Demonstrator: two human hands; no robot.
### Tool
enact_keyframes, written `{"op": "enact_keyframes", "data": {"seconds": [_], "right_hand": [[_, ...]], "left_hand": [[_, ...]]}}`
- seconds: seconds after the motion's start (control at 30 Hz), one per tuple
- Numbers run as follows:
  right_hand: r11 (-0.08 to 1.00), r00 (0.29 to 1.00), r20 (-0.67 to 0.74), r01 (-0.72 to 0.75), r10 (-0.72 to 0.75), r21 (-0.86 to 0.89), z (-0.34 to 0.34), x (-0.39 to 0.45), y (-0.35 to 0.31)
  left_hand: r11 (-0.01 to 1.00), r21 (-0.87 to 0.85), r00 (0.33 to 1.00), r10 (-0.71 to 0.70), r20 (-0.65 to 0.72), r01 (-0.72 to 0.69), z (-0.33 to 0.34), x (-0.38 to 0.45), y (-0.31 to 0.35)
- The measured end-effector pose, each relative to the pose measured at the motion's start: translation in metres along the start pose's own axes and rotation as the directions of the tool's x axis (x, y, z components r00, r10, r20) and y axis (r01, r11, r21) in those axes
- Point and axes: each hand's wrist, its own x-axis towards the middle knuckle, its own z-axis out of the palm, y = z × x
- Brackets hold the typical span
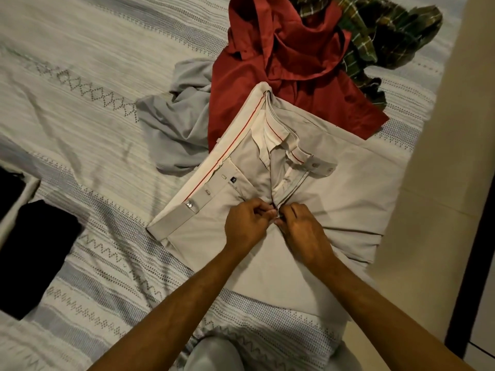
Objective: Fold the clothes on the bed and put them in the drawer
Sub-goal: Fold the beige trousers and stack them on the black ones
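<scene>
Beige trousers (334, 188) lie flat on the bed (80, 89) with the waistband undone and the fly spread open. My left hand (247, 223) and my right hand (301, 228) meet at the bottom of the fly, fingers curled, each pinching the fabric or zip there. Beyond the trousers lie a crumpled red shirt (289, 62), a grey garment (171, 124) to its left and a green plaid shirt (383, 38) at the far right.
A black folded garment (34, 250) lies at the bed's left edge, beside a dark item with a pale rim (13, 194). A cream wall or panel (455, 156) rises along the right. My knee (214, 354) shows at the bottom.
</scene>
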Motion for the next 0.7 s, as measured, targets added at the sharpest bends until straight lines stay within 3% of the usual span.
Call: {"op": "enact_keyframes", "data": {"seconds": [0.07,0.27,0.7], "right_hand": [[0.992,0.998,0.015,0.068,-0.067,-0.108,0.002,0.002,0.002],[0.917,0.964,0.080,0.267,-0.255,-0.298,-0.001,0.004,0.009],[0.935,0.965,-0.112,0.198,-0.239,-0.295,-0.004,0.002,0.001]], "left_hand": [[0.997,-0.057,0.999,-0.046,-0.028,0.044,0.003,-0.001,0.001],[0.983,0.173,0.995,0.070,-0.067,-0.057,0.005,-0.007,0.010],[0.954,0.272,0.982,0.157,-0.103,-0.124,-0.019,-0.009,0.008]]}}
